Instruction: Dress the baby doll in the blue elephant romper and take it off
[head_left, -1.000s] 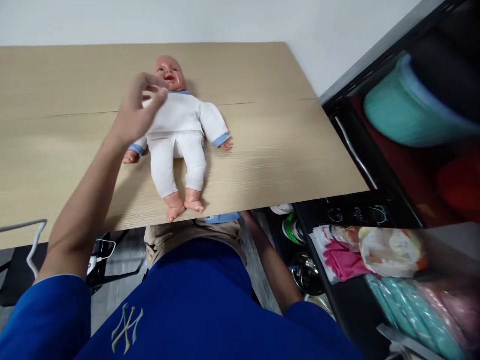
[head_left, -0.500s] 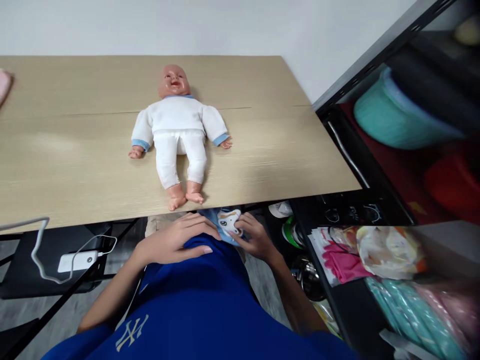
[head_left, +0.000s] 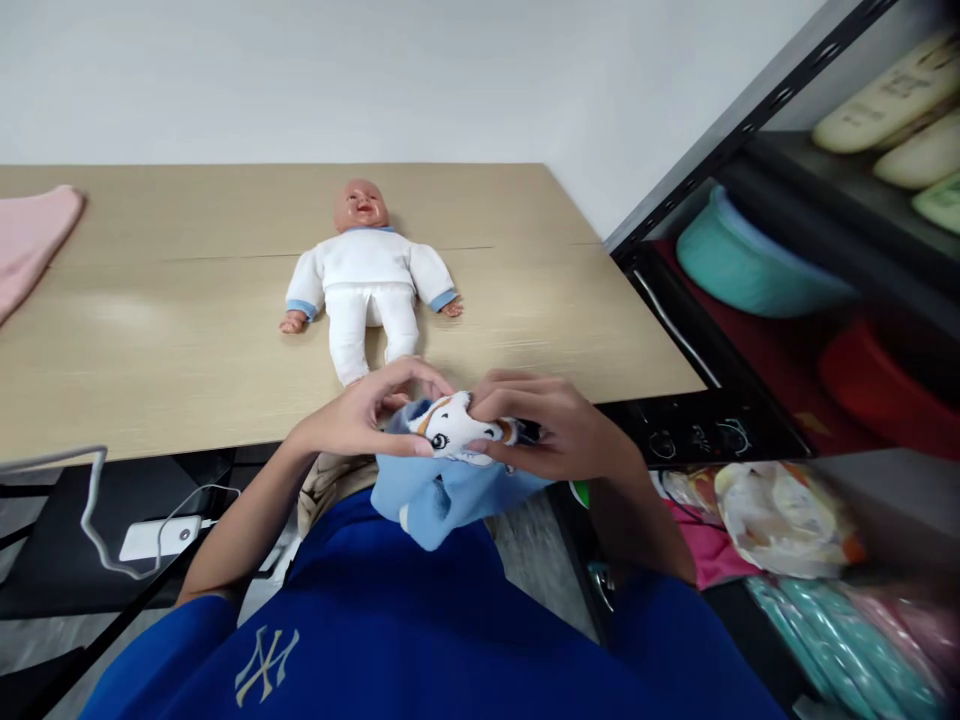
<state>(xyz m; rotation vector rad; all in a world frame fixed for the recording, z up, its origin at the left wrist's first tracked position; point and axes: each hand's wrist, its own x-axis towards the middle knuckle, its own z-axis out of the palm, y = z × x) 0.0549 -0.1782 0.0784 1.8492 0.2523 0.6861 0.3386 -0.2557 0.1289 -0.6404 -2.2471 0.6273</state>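
Note:
A baby doll (head_left: 365, 280) in a white suit with blue cuffs lies on its back on the wooden table (head_left: 187, 330), head away from me. In front of its feet, at the table's near edge, both my hands hold up a small light-blue garment (head_left: 442, 480) with a white cartoon-animal patch. My left hand (head_left: 367, 410) pinches its left side, fingers closed on the cloth. My right hand (head_left: 559, 425) grips its right side. The garment hangs down over my blue shirt.
A pink cloth (head_left: 30, 240) lies at the table's far left. A black shelf unit (head_left: 750, 330) on the right holds a teal bowl, red containers and bagged items. Under the table at left sit a white charger (head_left: 161, 535) and cable.
Both hands have risen from my lap to the table's edge, lifting the blue garment into view. A second ago my left hand hovered over the doll's chest. The camera has tilted up.

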